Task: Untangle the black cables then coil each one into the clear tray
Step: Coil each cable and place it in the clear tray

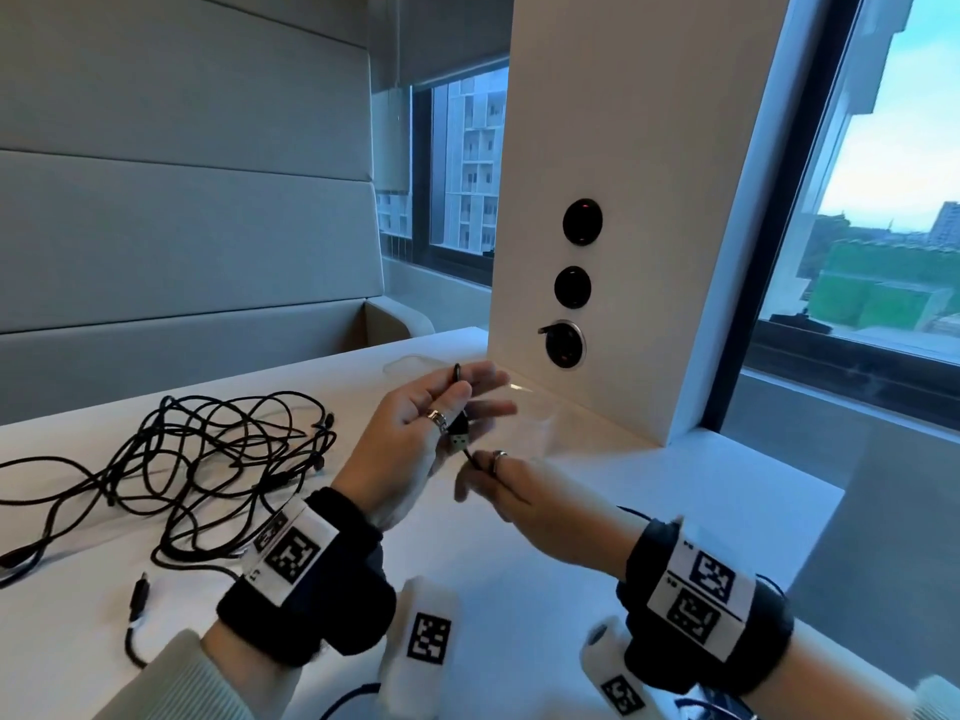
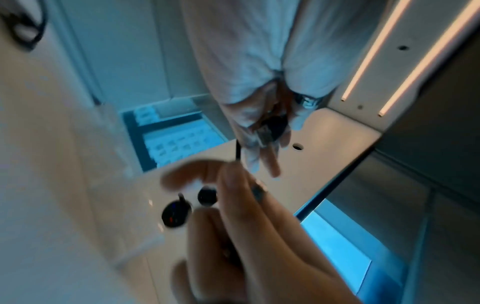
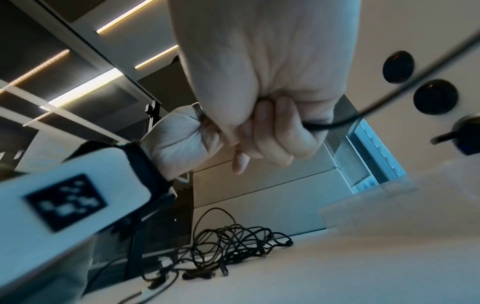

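A tangle of black cables (image 1: 208, 459) lies on the white table (image 1: 649, 511), left of my hands; it also shows low in the right wrist view as a heap of cables (image 3: 233, 242). My left hand (image 1: 457, 407) is raised above the table. It grips one black cable, with a loop (image 1: 457, 374) sticking up past the fingers and a USB plug (image 1: 457, 441) hanging below. My right hand (image 1: 475, 467) pinches the same cable just under the plug. The clear tray (image 3: 371, 207) sits beyond the hands near the pillar and is faint in the head view.
A white pillar (image 1: 613, 148) with three round black sockets (image 1: 571, 286) stands at the table's far edge, beside a window. A loose cable end with a plug (image 1: 140, 597) lies near the front left. Padded wall panels rise behind the table.
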{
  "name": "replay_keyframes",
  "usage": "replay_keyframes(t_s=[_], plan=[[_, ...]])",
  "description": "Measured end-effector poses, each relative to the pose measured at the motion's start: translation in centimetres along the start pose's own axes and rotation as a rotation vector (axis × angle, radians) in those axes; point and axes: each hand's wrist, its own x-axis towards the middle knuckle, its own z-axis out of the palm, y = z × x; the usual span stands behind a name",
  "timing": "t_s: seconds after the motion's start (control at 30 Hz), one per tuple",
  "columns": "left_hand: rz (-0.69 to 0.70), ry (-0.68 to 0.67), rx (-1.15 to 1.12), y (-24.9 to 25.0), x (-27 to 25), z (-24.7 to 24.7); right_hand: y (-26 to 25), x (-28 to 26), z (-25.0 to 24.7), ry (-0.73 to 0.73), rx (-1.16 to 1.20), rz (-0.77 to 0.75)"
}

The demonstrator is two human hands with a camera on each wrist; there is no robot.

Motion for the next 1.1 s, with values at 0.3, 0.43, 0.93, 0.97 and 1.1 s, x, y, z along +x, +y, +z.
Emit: replay_keyframes(t_s=[0.3,0.43,0.93,0.97,1.1], plan=[[0.361,0.149,0.79,-0.2,0.9,-4.0,0.7,-2.7,-1.5,0.157,-0.183,-0.088],[0.177,-0.019,0.964,-0.2,0.5,-3.8,1.8,-2.6,-5.1,0.342,-0.36,-0.018],[-0.002,-0.17,-0.082,0.9,-1.0,0.9,1.6,0.6,-2.6,0.214,-0.4,-0.012],[0.028,-0.1,-0.083,0.9,-0.7,0.4,1.4,0.6,-1.5,0.151,-0.351,-0.049],[0.133,0.095,-0.101,1.4,0.4,-2.1,0.3,-0.2,0.1,-0.003,-0.263,-0.084]])
